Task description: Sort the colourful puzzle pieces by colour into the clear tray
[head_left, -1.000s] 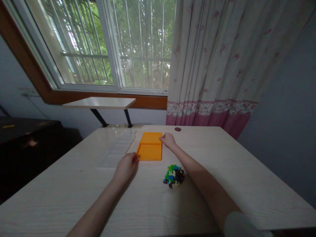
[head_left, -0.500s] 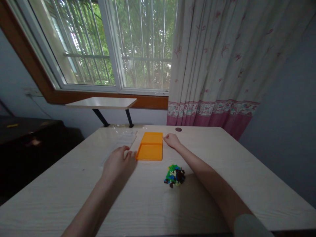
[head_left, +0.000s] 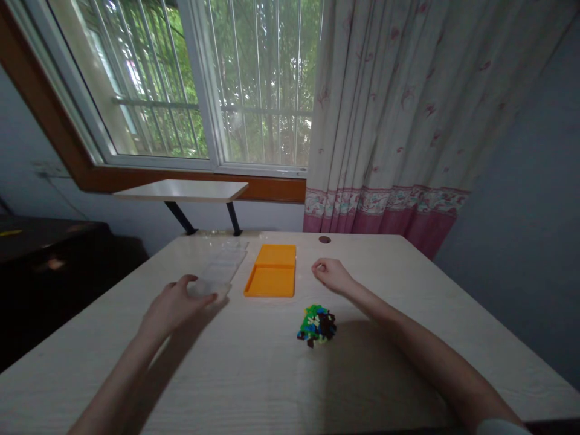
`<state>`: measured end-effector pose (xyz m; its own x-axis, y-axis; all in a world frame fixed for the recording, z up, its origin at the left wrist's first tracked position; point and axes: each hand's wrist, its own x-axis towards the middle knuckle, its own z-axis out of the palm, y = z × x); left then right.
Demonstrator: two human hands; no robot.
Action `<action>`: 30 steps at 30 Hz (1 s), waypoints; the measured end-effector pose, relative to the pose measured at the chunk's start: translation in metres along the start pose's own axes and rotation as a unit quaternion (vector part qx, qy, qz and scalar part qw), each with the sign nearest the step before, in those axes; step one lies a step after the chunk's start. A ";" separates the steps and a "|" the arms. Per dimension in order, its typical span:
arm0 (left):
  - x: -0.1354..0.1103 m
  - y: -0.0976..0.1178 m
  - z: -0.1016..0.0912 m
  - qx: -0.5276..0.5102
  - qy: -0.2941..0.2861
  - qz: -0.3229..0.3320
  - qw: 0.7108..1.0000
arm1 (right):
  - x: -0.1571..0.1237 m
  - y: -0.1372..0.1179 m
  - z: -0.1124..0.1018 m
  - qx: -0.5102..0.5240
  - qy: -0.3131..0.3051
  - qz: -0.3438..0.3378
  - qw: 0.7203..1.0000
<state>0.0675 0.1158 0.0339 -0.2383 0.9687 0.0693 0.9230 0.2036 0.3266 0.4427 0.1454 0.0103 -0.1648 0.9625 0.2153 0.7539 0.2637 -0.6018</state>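
Observation:
My left hand (head_left: 181,299) is at the near end of a clear plastic tray (head_left: 222,263) on the left of the table. Its thumb and fingers are spread on either side of that end; whether they touch the plastic I cannot tell. My right hand (head_left: 334,276) is above the table on the right, fingers curled in, and nothing shows in them. Between the hands lies an orange plastic case (head_left: 272,283), opened flat in two halves. Closer to me sits a heap of small green, blue, black, brown and cream pieces (head_left: 317,325).
The pale wooden table (head_left: 254,374) has a round brown cable hole (head_left: 324,240) at its back edge. A raised white shelf (head_left: 185,190) on black legs stands at the back left. Behind are a barred window and a floral curtain (head_left: 385,121). A dark cabinet (head_left: 54,266) is at the left.
My left hand has moved left, from beside the orange case to the near end of the clear tray. My right hand has come away from the case, to the right and slightly nearer.

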 end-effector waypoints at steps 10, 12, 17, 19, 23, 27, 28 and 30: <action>-0.023 0.144 0.034 -0.448 -0.110 0.173 0.870 | -0.029 -0.044 0.007 0.143 0.061 -0.196 0.968; -0.023 0.165 0.044 -0.458 -0.074 0.160 0.871 | -0.032 -0.047 0.006 0.139 0.081 -0.203 0.966; -0.026 0.179 0.056 -0.491 -0.065 0.163 0.853 | -0.026 -0.044 0.003 0.132 0.156 -0.167 0.964; -0.029 0.175 0.062 -0.534 -0.068 0.173 0.824 | -0.023 -0.038 0.004 0.142 0.181 -0.147 0.962; -0.035 0.163 0.077 -0.666 -0.110 0.143 0.723 | -0.018 -0.028 0.009 0.225 0.200 -0.087 0.950; -0.046 0.161 0.084 -0.722 -0.215 0.144 0.641 | -0.020 -0.028 0.017 0.307 0.129 -0.080 0.940; -0.048 0.161 0.084 -0.727 -0.226 0.149 0.632 | -0.021 -0.029 0.019 0.314 0.107 -0.089 0.939; -0.051 0.162 0.081 -0.736 -0.224 0.158 0.619 | -0.024 -0.032 0.020 0.320 0.075 -0.108 0.938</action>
<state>0.2535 0.1111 0.0068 0.2966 0.9364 0.1875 -0.4508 -0.0358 0.8919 0.4094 0.1153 0.0092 -0.1423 0.8750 0.4627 0.1687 0.4820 -0.8598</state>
